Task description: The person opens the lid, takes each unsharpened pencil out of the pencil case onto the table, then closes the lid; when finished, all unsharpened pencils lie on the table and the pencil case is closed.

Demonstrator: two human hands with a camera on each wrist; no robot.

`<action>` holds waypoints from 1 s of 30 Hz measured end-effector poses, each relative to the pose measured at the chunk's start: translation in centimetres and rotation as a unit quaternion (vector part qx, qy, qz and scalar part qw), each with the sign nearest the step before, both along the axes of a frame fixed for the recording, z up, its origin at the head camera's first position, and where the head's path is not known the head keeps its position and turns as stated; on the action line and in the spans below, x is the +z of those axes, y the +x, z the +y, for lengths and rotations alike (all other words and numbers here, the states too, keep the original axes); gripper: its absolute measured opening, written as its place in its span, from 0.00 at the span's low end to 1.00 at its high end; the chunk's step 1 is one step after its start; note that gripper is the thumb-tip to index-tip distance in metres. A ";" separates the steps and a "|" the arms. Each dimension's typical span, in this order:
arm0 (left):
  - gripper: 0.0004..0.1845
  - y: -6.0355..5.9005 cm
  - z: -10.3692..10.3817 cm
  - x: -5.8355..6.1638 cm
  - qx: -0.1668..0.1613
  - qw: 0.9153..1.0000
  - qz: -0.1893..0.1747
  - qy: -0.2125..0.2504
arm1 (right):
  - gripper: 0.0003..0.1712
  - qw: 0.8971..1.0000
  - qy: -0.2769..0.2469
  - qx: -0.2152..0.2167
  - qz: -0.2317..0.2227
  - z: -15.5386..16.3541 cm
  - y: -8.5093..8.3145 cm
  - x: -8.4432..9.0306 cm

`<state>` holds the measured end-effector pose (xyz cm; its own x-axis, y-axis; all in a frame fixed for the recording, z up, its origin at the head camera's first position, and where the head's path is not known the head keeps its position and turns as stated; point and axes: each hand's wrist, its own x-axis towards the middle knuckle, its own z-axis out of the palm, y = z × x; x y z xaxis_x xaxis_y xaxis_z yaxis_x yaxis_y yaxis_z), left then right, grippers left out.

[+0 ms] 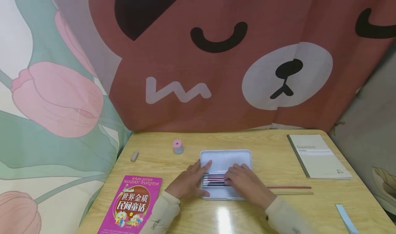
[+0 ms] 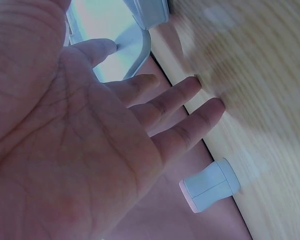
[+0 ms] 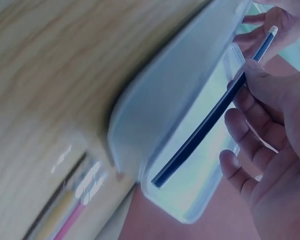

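i am holding one dark blue pencil (image 3: 205,122) over the one white pencil case (image 1: 227,158), the fingers of my right hand (image 1: 249,184) grasping it between thumb and forefinger. my left hand (image 1: 187,182) is touching the case's left side, its fingers spreading and gripping nothing. inside the case at least three pale-tipped pencils (image 1: 213,180) are showing; my right hand is covering the rest, so i cannot count them all. two slim sticks, one red (image 1: 290,187) and one tan (image 1: 295,193), are lying on the counter (image 1: 272,143) right of the case. left of the case, slightly beyond, one pink-and-grey spool-shaped piece (image 1: 177,147) is standing, and farther left one grey eraser-like block (image 1: 134,156) is lying. nearer me, left of the case, one magenta book (image 1: 133,206) is reading "shijie jinzhi minjian tonghua" and "世界金质民间童话". well right of the case, one notebook (image 1: 320,156) is showing "gambit"; nearer me, one pale blue strip (image 1: 344,218) is resting.
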<state>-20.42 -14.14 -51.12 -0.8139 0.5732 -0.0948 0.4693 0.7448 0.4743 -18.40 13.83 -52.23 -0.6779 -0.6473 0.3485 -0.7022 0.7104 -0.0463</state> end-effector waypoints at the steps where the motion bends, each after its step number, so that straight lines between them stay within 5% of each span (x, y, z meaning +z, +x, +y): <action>1: 0.61 0.0 0.0 0.0 0.000 1.000 0.001 0.000 | 0.04 1.000 -0.002 0.001 -0.004 0.3 0.1 0.2; 6: 0.62 0.0 -0.1 0.0 -0.001 1.000 0.000 0.002 | 0.04 1.000 -0.010 -0.025 -0.016 2.4 0.2 0.8; 17: 0.62 0.1 -0.1 0.3 -0.006 1.000 -0.005 0.011 | 0.13 0.997 -0.014 -0.058 0.046 10.3 0.2 1.5; 30: 0.61 0.1 -0.2 0.0 -0.003 1.000 -0.008 0.014 | 0.18 0.996 -0.029 -0.070 0.045 16.2 1.1 -0.1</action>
<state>-20.28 -14.29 -51.13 -0.8085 0.5813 -0.0917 0.4668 0.7284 0.5015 -17.35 30.03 -52.34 -0.7238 -0.5262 0.4464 -0.6001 0.7993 -0.0307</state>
